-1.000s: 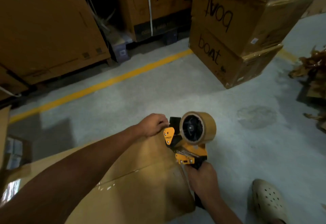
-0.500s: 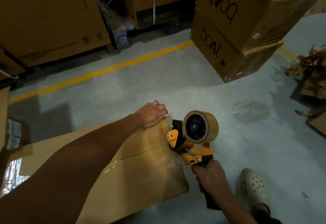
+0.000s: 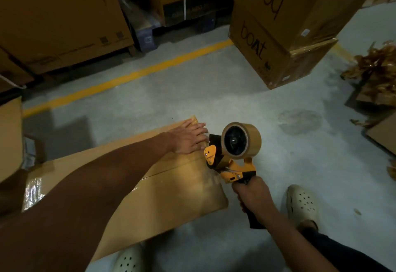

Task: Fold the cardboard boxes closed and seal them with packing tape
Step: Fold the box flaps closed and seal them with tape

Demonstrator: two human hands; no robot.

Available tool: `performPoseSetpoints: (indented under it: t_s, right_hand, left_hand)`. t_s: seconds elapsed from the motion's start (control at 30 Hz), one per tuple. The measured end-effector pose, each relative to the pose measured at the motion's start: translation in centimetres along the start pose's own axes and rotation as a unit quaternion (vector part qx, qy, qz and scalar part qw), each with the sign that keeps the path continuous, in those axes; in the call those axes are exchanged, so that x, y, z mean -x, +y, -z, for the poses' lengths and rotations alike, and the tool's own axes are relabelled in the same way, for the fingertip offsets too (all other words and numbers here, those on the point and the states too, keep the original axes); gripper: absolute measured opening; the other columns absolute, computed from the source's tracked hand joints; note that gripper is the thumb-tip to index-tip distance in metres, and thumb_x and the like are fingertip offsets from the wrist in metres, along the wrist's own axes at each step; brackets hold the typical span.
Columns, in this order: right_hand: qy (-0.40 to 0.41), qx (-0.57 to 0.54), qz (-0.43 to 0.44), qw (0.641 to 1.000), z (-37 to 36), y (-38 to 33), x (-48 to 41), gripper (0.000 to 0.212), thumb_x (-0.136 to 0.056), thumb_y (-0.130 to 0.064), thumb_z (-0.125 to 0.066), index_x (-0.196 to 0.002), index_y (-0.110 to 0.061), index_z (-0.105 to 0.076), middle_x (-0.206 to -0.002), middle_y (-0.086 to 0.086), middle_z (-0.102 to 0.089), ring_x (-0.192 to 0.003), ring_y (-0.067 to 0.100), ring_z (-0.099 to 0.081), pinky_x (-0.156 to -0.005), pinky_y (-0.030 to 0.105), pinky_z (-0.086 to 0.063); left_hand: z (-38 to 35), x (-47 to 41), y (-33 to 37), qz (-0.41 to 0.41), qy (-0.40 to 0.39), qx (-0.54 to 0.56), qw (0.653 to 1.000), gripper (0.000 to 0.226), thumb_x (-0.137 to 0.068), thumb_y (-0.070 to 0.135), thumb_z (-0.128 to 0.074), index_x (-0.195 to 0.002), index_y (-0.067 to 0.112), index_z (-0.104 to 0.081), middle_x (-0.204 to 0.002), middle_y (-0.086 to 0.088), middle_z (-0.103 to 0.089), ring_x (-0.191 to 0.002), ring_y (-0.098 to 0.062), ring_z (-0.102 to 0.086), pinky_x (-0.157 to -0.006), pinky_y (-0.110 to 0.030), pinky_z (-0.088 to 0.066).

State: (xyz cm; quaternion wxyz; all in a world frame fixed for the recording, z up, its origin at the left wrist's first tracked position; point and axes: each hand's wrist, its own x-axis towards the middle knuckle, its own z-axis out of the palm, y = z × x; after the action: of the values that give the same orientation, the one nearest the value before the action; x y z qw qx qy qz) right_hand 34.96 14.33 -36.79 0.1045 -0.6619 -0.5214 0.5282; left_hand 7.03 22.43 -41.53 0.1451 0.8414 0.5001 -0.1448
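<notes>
A long brown cardboard box [image 3: 171, 188] lies on the floor in front of me, flaps folded shut, with a seam running along its top. My left hand [image 3: 188, 139] rests flat, fingers spread, on the box's far right corner. My right hand [image 3: 252, 196] grips the black handle of an orange tape dispenser [image 3: 231, 164] carrying a roll of brown packing tape [image 3: 241, 142]. The dispenser's nose sits at the box's right end, by the seam. Shiny tape [image 3: 34, 188] shows at the box's left end.
Two stacked boxes marked "boat" [image 3: 278, 25] stand at the back right. Large cartons [image 3: 60, 19] line the back wall behind a yellow floor line [image 3: 128, 76]. Crumpled brown scraps [image 3: 377, 72] lie at the right. My cream shoes [image 3: 302, 203] stand beside the box.
The dispenser has moved off the box top to its right end. My left hand has flattened from a curled grip onto the box corner.
</notes>
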Motion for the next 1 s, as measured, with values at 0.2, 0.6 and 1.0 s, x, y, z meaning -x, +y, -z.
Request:
performPoseSetpoints:
  t_s: [0.2,0.6,1.0]
  right_hand:
    - [-0.017,0.002,-0.033,0.999,1.0,2.5,2.6,0.021,-0.082,-0.014,-0.063,-0.064,-0.012,-0.052,-0.047,0.0,-0.049,-0.039,0.015,-0.046,-0.044,0.026,-0.042]
    - [-0.004,0.009,-0.026,1.0,1.0,3.3,4.2,0.018,-0.081,-0.017,-0.065,-0.066,-0.009,-0.058,-0.051,0.004,-0.055,-0.043,0.018,-0.052,-0.044,0.026,-0.044]
    - [0.001,0.054,-0.009,0.999,1.8,5.5,6.5,0.019,-0.082,-0.022,-0.065,-0.071,-0.008,-0.059,-0.055,0.006,-0.055,-0.047,0.019,-0.054,-0.045,0.028,-0.048]
  left_hand:
    - [0.8,0.0,1.2,0.007,-0.043,-0.002,0.999,0.05,-0.105,0.051,-0.021,-0.15,0.032,-0.032,-0.166,-0.003,-0.011,-0.153,-0.023,0.007,-0.122,-0.052,0.008]
    - [-2.1,2.8,6.8,-0.025,-0.016,-0.068,0.997,0.072,-0.099,0.054,-0.02,-0.159,0.016,-0.011,-0.166,-0.009,0.001,-0.152,-0.021,0.012,-0.123,-0.05,0.007]
    - [-1.2,4.0,10.5,0.025,-0.027,-0.034,0.999,0.071,-0.097,0.044,-0.032,-0.157,0.011,-0.014,-0.166,-0.014,0.0,-0.153,-0.025,0.009,-0.122,-0.056,0.001]
